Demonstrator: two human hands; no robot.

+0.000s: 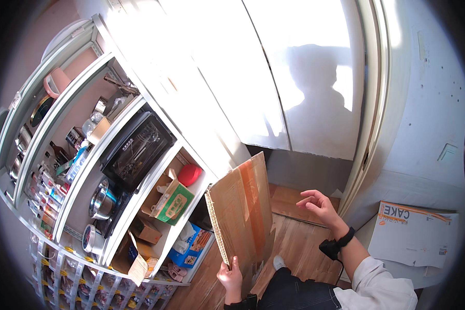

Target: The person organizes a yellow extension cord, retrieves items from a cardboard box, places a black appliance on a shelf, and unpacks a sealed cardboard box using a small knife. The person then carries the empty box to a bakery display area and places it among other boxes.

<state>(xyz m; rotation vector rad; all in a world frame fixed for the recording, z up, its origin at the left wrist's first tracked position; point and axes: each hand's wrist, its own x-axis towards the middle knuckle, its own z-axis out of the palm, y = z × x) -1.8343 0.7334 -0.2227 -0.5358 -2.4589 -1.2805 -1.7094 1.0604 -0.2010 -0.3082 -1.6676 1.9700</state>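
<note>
My left hand (231,278) grips the lower edge of a folded, flattened brown cardboard box (240,209), its thumb on the near face. The cardboard stands tilted in front of me, with orange-brown tape running down its face. To its right, my right hand (316,207) is raised in the air with fingers slightly bent, touching nothing. A black band with a small device is strapped on the right wrist, and part of a black strap shows at the left wrist.
At the left stands a white shelf unit (159,176) with an oven (137,151), steel bowls and open boxes. A white curtain (314,128) hangs in the doorway ahead. A white printed cardboard sheet (412,236) lies on a surface at the right. Wooden flooring (294,236) shows below.
</note>
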